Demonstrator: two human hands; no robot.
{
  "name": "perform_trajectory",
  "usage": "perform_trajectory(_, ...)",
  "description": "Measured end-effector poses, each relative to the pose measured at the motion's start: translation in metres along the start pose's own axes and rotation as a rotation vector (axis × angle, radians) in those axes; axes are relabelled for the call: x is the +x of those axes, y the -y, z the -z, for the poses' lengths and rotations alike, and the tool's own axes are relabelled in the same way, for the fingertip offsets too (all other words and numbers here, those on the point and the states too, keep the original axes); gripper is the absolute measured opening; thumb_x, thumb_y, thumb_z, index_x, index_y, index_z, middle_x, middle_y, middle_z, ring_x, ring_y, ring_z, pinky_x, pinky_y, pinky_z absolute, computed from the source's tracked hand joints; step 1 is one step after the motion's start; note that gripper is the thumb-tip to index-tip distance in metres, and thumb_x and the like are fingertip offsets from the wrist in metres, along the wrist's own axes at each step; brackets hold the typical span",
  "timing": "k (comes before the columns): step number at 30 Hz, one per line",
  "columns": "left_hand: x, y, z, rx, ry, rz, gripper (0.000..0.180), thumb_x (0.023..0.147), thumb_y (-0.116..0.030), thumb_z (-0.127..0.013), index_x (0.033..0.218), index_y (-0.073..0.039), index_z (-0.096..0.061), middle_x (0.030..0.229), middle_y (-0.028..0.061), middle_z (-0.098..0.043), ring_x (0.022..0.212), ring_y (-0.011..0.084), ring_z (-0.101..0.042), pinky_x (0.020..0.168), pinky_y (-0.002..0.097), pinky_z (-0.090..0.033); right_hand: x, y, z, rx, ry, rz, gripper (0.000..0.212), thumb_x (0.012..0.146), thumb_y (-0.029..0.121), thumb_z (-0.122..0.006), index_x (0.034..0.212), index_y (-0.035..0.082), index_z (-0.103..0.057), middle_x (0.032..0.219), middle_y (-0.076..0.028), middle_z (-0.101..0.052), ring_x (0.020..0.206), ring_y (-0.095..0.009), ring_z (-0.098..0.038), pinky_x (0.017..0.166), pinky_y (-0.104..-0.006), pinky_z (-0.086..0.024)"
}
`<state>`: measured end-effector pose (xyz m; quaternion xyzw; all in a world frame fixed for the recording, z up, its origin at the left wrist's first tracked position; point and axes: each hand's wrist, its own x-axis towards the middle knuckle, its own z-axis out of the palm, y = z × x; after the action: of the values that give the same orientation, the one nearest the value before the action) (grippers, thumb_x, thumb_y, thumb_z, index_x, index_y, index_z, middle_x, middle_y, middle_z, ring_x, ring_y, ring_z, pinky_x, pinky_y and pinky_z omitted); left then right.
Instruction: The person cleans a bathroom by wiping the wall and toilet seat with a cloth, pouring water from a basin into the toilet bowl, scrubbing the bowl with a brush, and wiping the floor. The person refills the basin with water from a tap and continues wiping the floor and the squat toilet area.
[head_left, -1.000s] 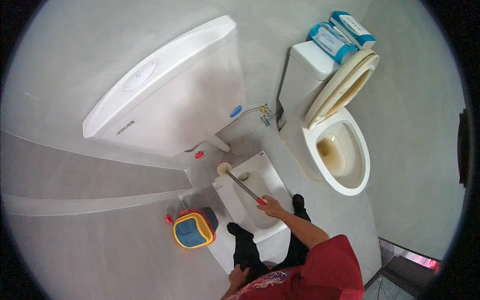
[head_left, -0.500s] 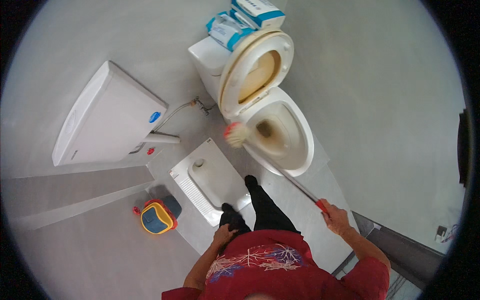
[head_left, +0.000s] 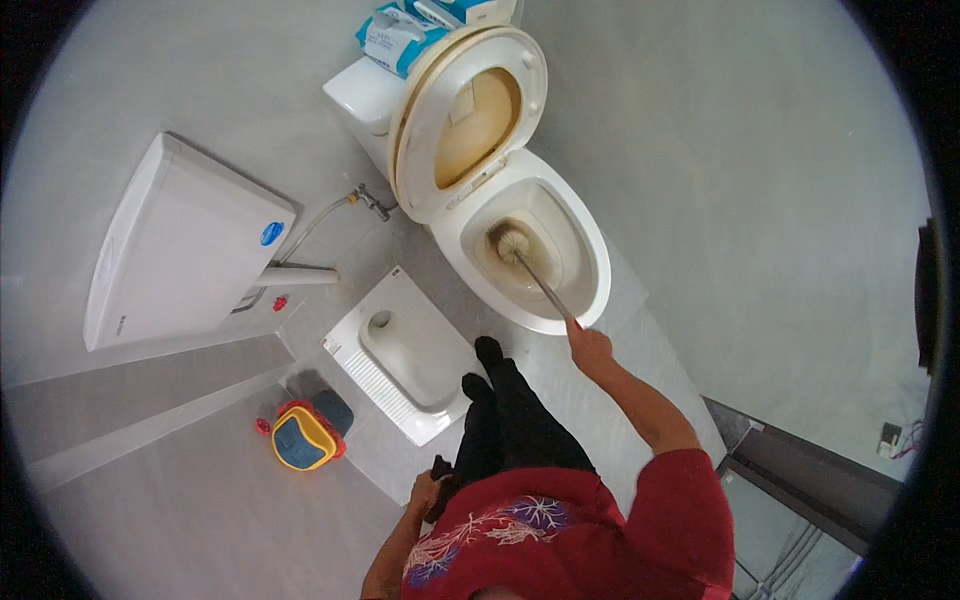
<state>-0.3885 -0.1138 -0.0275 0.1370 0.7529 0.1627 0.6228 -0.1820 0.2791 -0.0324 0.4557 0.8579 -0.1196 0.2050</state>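
Observation:
My right hand [head_left: 592, 350] is closed round the red-ended handle of a long toilet brush [head_left: 543, 287]. Its pale, round bristle head is down in the bowl of the white toilet [head_left: 597, 285], against the brown-stained drain area. The seat [head_left: 537, 85] and lid stand raised, and the lid's inner side is yellowed. Beside my left thigh, my left hand [head_left: 425, 491] is closed on bunched black fabric [head_left: 440, 472]; whether this is part of my trousers I cannot tell.
A white squat pan [head_left: 420, 405] is set in the floor left of my feet. Further left are a yellow-rimmed bin [head_left: 305, 440] and a wall-mounted white cistern [head_left: 190, 250] with a hose. Blue-and-white packs [head_left: 400, 40] lie on the toilet tank [head_left: 365, 95].
The brush head has gone from the air left of the bowl down into it. My right hand has moved forward and left, nearer the toilet. My feet have come together.

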Motion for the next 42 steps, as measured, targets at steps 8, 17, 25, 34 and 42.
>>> perform_trajectory(8,0.001,0.083,-0.011,-0.164,-0.072,0.0,0.039,0.074,-0.034,-0.063,0.09,0.002,-0.061,0.075,0.0111,-0.062,0.067,0.0177,-0.057,0.061,0.031,-0.045,-0.019,-0.031,0.024,-0.05,0.183,-0.036,0.051,0.082,0.01,-0.045,0.129,0.017,-0.027,0.076,-0.015,-0.06,0.069,-0.028,-0.061,0.058,-0.0401,-0.05)
perform_trajectory(17,-0.002,0.011,-0.012,-0.195,0.012,0.042,0.038,0.075,-0.03,-0.064,0.092,0.003,-0.059,0.077,0.0088,-0.062,0.066,0.0155,-0.054,0.062,0.0286,-0.045,-0.02,-0.037,-0.007,0.507,0.197,-0.119,0.031,0.082,0.018,-0.047,0.11,0.012,-0.034,0.086,-0.023,-0.057,0.082,-0.042,-0.055,0.069,-0.0505,-0.043)
perform_trajectory(25,0.027,0.002,-0.012,-0.008,-0.004,0.074,0.04,0.073,-0.037,-0.061,0.089,-0.001,-0.063,0.081,0.0171,-0.063,0.079,0.0296,-0.061,0.068,0.037,-0.046,0.061,-0.021,-0.068,0.589,0.279,-0.242,0.054,0.079,0.012,-0.043,0.131,0.014,-0.026,0.068,-0.012,-0.054,0.056,-0.024,-0.057,0.039,-0.037,-0.045)
perform_trajectory(34,0.065,-0.053,-0.055,-0.292,-0.102,-0.077,0.031,0.077,-0.025,-0.061,0.092,0.002,-0.059,0.081,0.0118,-0.062,0.072,0.0196,-0.058,0.066,0.0307,-0.046,-0.002,-0.144,0.039,-0.167,0.29,0.213,0.055,0.083,0.011,-0.045,0.133,0.014,-0.022,0.072,-0.013,-0.058,0.058,-0.027,-0.06,0.046,-0.0421,-0.048)
perform_trajectory(42,0.044,-0.095,-0.083,-0.038,-0.104,0.019,0.041,0.076,-0.036,-0.06,0.093,0.002,-0.059,0.085,0.0157,-0.062,0.08,0.028,-0.058,0.069,0.0347,-0.045,0.074,-0.086,0.005,0.125,0.132,0.237,0.043,0.083,0.011,-0.044,0.123,0.005,-0.029,0.073,-0.021,-0.058,0.061,-0.032,-0.059,0.052,-0.0448,-0.048)
